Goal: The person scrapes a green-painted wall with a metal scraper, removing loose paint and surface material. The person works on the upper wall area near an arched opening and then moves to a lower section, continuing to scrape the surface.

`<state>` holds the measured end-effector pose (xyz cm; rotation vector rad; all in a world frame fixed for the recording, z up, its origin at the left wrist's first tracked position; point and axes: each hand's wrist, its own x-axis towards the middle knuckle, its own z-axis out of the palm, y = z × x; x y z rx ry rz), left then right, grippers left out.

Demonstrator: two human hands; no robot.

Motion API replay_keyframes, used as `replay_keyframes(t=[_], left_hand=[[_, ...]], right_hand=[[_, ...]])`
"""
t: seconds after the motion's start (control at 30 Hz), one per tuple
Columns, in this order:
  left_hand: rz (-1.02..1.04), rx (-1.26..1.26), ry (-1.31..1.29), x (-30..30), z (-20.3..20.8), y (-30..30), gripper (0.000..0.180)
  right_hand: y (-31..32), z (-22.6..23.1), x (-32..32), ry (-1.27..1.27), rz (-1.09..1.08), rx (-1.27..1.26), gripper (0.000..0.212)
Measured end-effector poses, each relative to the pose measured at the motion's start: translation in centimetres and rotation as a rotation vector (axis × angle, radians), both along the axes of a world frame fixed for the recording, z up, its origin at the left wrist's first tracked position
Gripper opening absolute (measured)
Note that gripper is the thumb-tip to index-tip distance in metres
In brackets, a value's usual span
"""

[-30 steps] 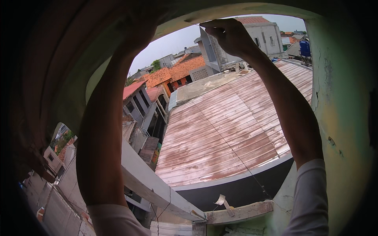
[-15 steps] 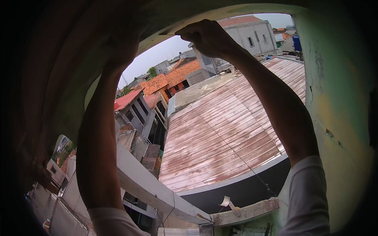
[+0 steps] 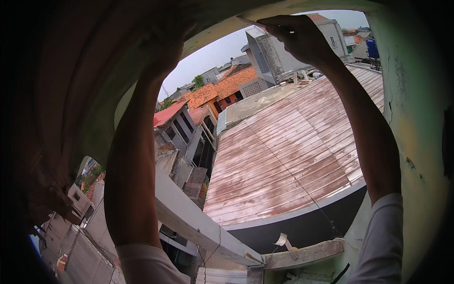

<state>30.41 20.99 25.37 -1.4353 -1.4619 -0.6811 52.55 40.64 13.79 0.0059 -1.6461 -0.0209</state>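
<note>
Compared with half a second ago, the right hand [image 3: 299,38], grip pinched on a thin flat tool [image 3: 250,22], has shifted rightward, placing it further along the overhead beam [image 3: 213,34]; left hand's [image 3: 166,47] grip indeterminable.

From my remote feed I see a building's upper level: a cracked, green-painted plaster opening [image 3: 402,113] overlooking a rust-stained corrugated metal roof [image 3: 283,163] and orange tiled roofs [image 3: 236,81].

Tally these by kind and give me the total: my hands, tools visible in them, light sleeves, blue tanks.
Hands: 2 (left hand, right hand)
Tools: 1 (thin flat tool)
Sleeves: 2 (left sleeve, right sleeve)
Tanks: 1 (blue tank)
Total: 6
</note>
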Motion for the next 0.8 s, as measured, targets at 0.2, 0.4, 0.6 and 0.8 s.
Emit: replay_keyframes(t=[0.2, 0.4, 0.6, 0.8], left_hand=[[-0.061, -0.021, -0.008, -2.5, 0.7, 0.1, 0.054], [-0.082, -0.025, -0.001, -4.0, 0.9, -0.1, 0.054], [-0.064, -0.040, 0.071, -3.4, 0.2, 1.2, 0.055], [-0.193, -0.133, 0.006, -6.2, 1.3, 0.8, 0.060]], right_hand=[[-0.4, 1.5, 0.7, -0.152, -0.005, 0.028, 0.030], [-2.6, 2.7, -4.1, -0.088, -0.126, 0.121, 0.027], [0.1, 2.6, 0.9, -0.160, 0.000, -0.021, 0.023], [-1.7, 1.4, -0.5, -0.183, 0.117, -0.058, 0.023]])
